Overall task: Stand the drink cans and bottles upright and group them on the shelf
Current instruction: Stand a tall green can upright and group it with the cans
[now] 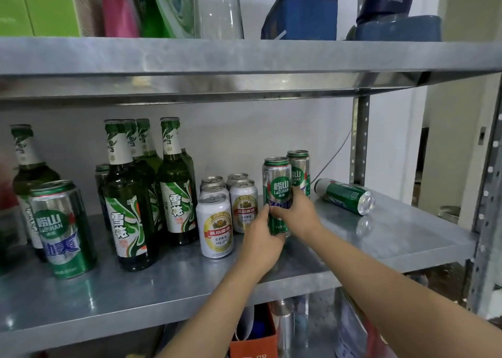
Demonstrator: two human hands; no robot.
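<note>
Head view
Step in hand: both hands set a tall green-and-silver Laoshan can (276, 186) upright on the metal shelf (394, 238), right of centre.
Left hand (262, 242): fingers curled round the lower left side of that can, closed on it.
Right hand (296, 212): fingers wrapped round the lower right side of the same can, closed on it.
Held can, place: upright, its base hidden by the hands; contact with the shelf cannot be told.
Neighbour: a second tall Laoshan can (299, 171) stands just behind and to the right, touching or nearly so.
Done, bottles: green glass bottles (176, 184) stand upright in a cluster left of centre; four necks show there. One more bottle (25, 156) stands near the left edge, apart from the cluster.
Done, short cans: white-and-gold short cans (215, 226) stand grouped between the bottles and the held can; five tops counted.
Left to do, fallen: one tall green can (345, 196) lies on its side toward the rear right corner, well apart from the others.
Left to do, stray: one tall Laoshan can (63, 228) stands upright near the front left edge, away from its kind. A partly hidden can top (102, 168) shows behind the bottle cluster.
Count, tall cans: four clear, possibly five.
Judgement: the task looks well advanced; righting the fallen can and gathering the strays remain.
</note>
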